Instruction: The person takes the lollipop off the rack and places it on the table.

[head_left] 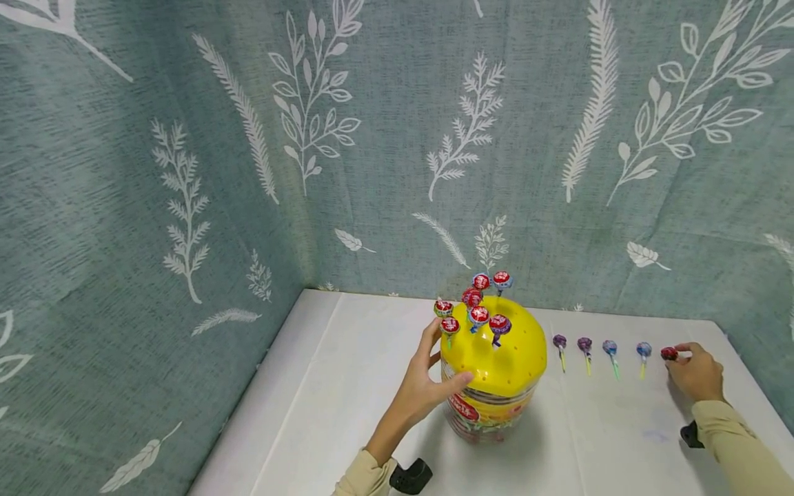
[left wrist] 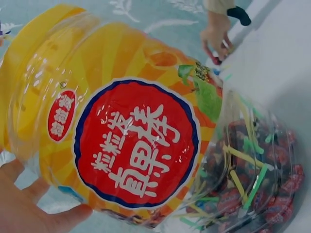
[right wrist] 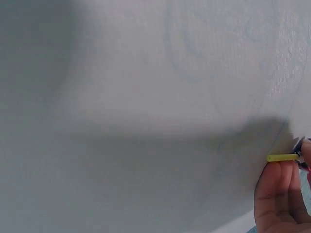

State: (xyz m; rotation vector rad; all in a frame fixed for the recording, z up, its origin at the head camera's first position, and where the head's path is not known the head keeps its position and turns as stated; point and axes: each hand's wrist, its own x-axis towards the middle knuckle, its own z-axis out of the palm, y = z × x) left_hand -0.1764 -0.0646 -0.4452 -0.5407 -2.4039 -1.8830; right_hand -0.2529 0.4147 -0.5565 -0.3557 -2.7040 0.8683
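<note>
My left hand [head_left: 423,387] grips the large plastic candy jar [head_left: 496,412] by its left side, thumb at the front edge of the yellow lid [head_left: 517,351]. Several wrapped lollipops [head_left: 478,316] stand upright in the lid. In the left wrist view the jar's printed label [left wrist: 136,143] is close, and more lollipops [left wrist: 252,174] lie inside the clear lower part. At the right of the table my right hand [head_left: 699,373] pinches a red-wrapped lollipop [head_left: 668,353] by its head. Its yellow stick [right wrist: 282,158] pokes out from the fingers in the right wrist view.
Between the jar and my right hand lies a spaced row of lollipops: two purple [head_left: 585,346] and two blue [head_left: 644,350]. The white table [head_left: 322,386] meets a green leaf-patterned cloth [head_left: 384,138] at the back and left.
</note>
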